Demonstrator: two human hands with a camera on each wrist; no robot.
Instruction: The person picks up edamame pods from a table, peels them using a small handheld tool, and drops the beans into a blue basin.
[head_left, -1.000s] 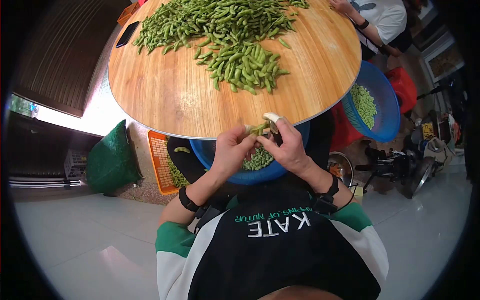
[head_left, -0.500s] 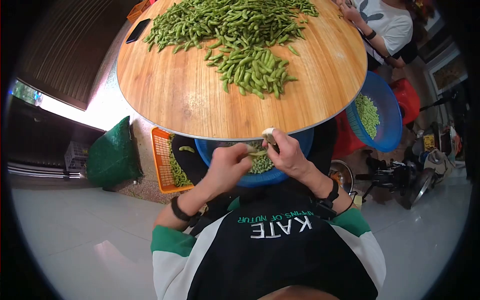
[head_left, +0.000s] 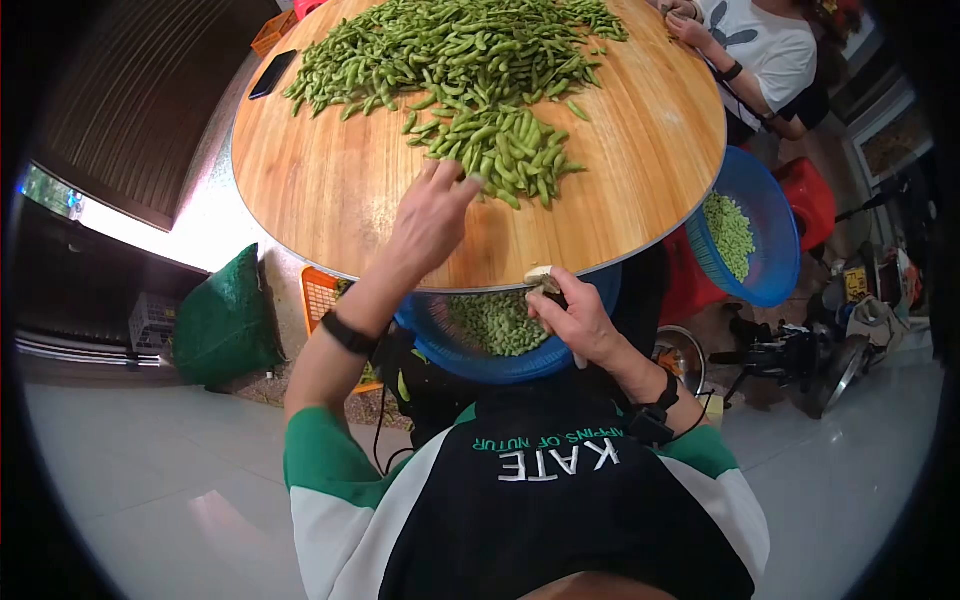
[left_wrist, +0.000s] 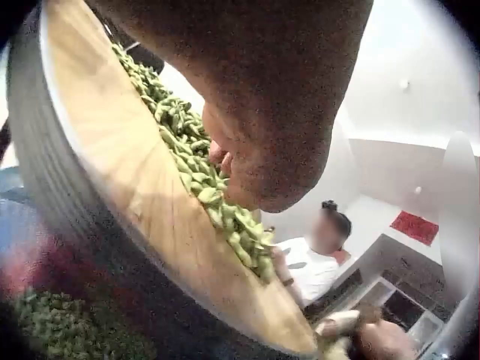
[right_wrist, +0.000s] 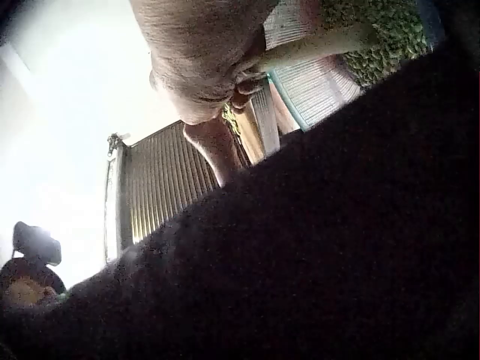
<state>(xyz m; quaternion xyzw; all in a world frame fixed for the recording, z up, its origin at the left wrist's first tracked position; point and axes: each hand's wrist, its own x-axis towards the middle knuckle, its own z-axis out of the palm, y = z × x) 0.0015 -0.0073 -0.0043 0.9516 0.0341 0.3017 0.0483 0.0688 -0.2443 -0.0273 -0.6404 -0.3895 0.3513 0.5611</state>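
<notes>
Reaching over the round wooden table (head_left: pixel 330 190), my left hand (head_left: pixel 430 220) has its fingers spread and slightly bent at the near edge of the green pods (head_left: pixel 515 150); no pod shows in its grip. In the left wrist view the hand (left_wrist: pixel 262 142) hides most of its fingers beside the pods (left_wrist: pixel 210 195). My right hand (head_left: pixel 580 320) stays above the blue basin (head_left: pixel 480 368) of shelled beans (head_left: pixel 505 325), fingers curled, with pale wrapping at a fingertip. A pale, long object (right_wrist: pixel 315 51) sticks out from the right hand (right_wrist: pixel 202 60) in the right wrist view.
A phone (head_left: pixel 273 75) lies at the table's left. Below are an orange basket (head_left: pixel 320 297) and a green sack (head_left: pixel 222 318). To the right stand a second blue basin (head_left: pixel 773 235), red stools (head_left: pixel 808 200) and another person (head_left: pixel 765 60) at the table.
My left hand has left the right hand's side and moved forward and left, over the table to the pods. My right hand has stayed near the table edge.
</notes>
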